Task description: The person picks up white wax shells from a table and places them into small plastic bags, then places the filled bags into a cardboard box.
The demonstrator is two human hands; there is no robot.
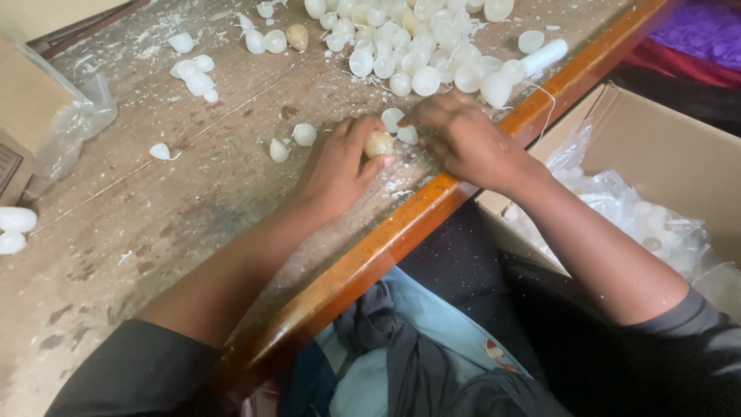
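My left hand (337, 166) rests on the worn wooden table (139, 224) and grips a small tan egg-shaped bulb (378, 144) between thumb and fingers. Just to its right, my right hand (461, 137) lies knuckles up, fingertips touching two small white bulbs (400, 126) beside the tan one. Whether that hand holds anything underneath is hidden. A large heap of white rounded bulbs (417, 46) lies just beyond both hands.
Loose white bulbs (194, 76) are scattered at the left, with two more (14, 229) at the left edge. A white cylinder (544, 55) lies near the orange table rim (401, 232). A cardboard box (656, 147) lined with plastic stands at the right, another box with plastic (38, 116) at the left.
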